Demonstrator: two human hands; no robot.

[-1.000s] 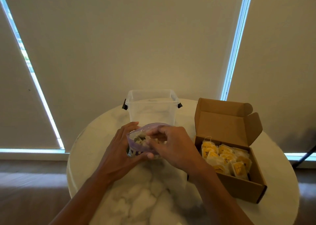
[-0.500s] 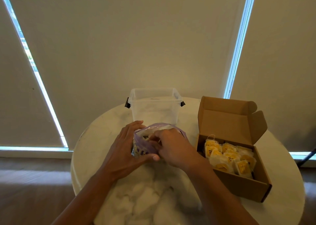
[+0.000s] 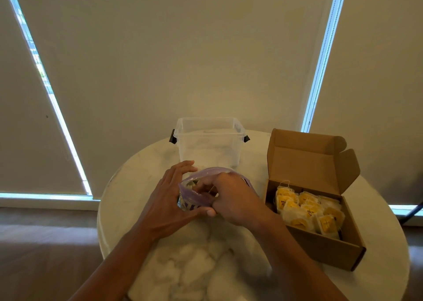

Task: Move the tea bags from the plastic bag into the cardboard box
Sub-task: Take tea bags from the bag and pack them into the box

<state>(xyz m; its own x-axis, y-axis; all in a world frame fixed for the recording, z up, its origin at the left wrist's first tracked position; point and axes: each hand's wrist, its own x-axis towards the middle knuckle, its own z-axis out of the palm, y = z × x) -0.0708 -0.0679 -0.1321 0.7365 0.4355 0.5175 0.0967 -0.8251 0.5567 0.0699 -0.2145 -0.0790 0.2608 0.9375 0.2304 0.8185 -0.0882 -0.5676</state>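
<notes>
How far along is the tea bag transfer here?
Done: a batch of tea bags lies in the open cardboard box. In hand: the left hand holds the plastic bag on the table while the right hand reaches into its mouth; what it grips is hidden. Left: some contents show through the bag.

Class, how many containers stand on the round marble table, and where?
3. The clear plastic tub stands at the far edge; the purple-rimmed plastic bag is central, between the left hand and right hand; the open brown cardboard box sits right. None looks hidden.
</notes>
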